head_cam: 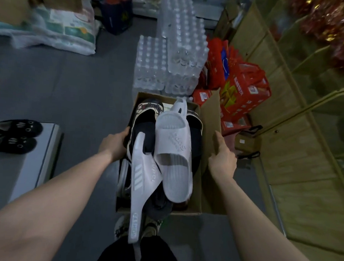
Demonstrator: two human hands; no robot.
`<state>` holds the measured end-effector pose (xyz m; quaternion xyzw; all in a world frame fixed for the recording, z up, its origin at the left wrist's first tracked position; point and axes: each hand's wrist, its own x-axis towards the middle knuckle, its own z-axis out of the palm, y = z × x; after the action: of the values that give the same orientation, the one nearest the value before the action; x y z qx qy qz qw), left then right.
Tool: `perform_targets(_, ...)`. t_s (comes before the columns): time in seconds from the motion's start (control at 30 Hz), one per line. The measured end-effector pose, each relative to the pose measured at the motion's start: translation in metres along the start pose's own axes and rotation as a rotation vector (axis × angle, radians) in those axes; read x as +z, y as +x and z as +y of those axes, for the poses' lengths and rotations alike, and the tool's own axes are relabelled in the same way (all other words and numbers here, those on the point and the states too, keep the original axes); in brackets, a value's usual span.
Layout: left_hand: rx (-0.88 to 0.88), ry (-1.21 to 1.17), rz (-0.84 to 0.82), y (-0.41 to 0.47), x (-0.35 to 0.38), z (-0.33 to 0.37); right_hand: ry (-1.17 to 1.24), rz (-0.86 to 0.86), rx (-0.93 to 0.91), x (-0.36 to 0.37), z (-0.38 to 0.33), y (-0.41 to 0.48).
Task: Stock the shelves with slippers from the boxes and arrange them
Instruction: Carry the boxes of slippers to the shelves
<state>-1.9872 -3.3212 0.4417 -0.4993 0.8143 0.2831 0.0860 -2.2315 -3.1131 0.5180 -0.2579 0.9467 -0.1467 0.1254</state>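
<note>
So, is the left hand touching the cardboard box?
Touching. In the head view the left hand curls its fingers over the cardboard box wall.

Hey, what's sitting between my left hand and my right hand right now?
The head view shows the cardboard box, gripped by the left hand and right hand, with two white slippers lying atop dark slippers.

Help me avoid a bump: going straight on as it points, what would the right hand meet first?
The right hand holds the box flap; past it, probably the red gift boxes, though depth is unclear.
</note>
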Motion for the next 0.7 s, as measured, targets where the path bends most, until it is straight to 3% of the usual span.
perform_targets(0.3,-0.042,0.009,-0.047,0.055,0.031,0.006,-0.021,-0.066,0.009,0.036,0.009,0.056)
perform_targets(0.53,-0.016,-0.041,0.009,0.060,0.057,-0.010,-0.061,-0.056,-0.007,0.048,0.011,0.063)
perform_targets(0.7,-0.045,-0.103,-0.070,0.048,0.062,-0.018,-0.124,-0.095,-0.002,0.052,0.012,0.057)
